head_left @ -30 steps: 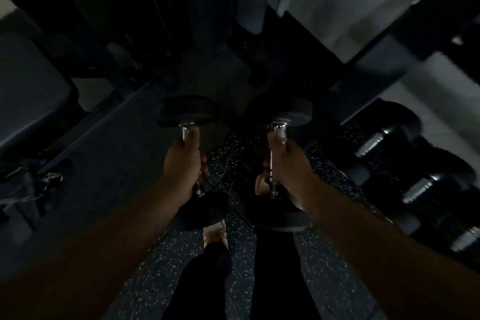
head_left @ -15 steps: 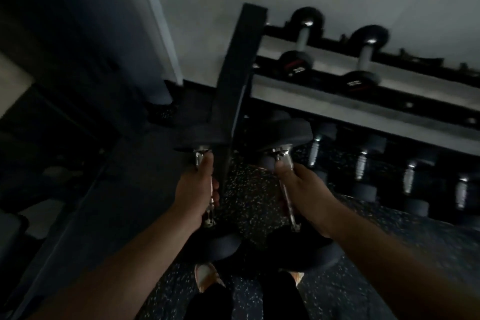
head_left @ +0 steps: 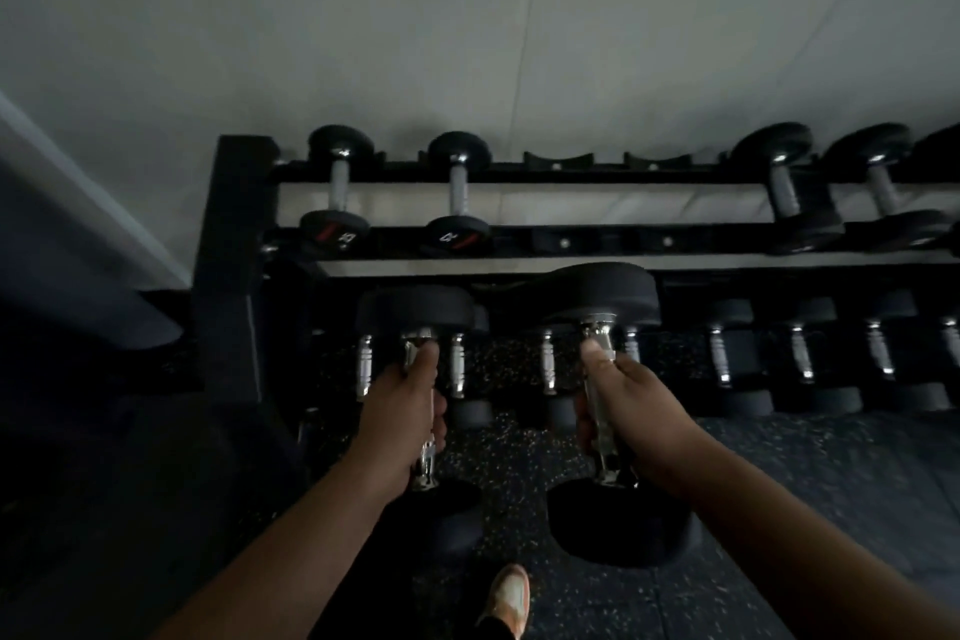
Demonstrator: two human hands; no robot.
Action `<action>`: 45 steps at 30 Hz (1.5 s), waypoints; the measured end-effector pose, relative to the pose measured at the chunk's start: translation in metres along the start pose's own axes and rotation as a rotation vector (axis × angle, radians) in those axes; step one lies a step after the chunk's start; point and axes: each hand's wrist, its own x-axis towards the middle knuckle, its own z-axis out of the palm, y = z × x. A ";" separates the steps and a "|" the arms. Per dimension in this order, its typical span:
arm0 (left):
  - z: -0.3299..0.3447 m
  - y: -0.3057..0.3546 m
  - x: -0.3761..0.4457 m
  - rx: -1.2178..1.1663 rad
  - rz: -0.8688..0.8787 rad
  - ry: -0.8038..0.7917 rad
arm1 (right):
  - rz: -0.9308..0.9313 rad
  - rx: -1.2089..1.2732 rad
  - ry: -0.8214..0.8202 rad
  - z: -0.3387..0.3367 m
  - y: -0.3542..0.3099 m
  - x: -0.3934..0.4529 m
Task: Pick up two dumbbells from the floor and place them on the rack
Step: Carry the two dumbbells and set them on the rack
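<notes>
I hold two black dumbbells with chrome handles off the floor, both pointing away from me. My left hand (head_left: 402, 413) grips the handle of the left dumbbell (head_left: 415, 309). My right hand (head_left: 636, 413) grips the handle of the right dumbbell (head_left: 605, 291), which is slightly higher and larger in view. Straight ahead stands the black dumbbell rack (head_left: 228, 244). Its top tier carries two small dumbbells (head_left: 395, 192) at the left and larger ones (head_left: 789, 192) at the right, with two bare cradles (head_left: 608, 161) between them.
The rack's lower tier holds a row of chrome-handled dumbbells (head_left: 800, 353) behind my hands. A pale wall (head_left: 467, 42) rises behind the rack. The floor is dark speckled rubber (head_left: 519, 463), and my shoe (head_left: 511, 592) shows at the bottom. Dark equipment sits at the left.
My view has swung right and up from the floor to face the rack squarely. Both dumbbells have stayed in my hands and come closer to the rack.
</notes>
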 end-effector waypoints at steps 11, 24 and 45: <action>0.130 0.070 0.122 -0.010 -0.016 -0.107 | -0.050 0.054 0.180 -0.091 -0.040 0.108; 0.238 0.128 0.250 0.003 -0.085 -0.130 | 0.024 0.112 0.245 -0.175 -0.092 0.233; 0.349 0.112 0.399 -0.050 -0.191 0.130 | 0.145 0.047 0.094 -0.280 -0.099 0.404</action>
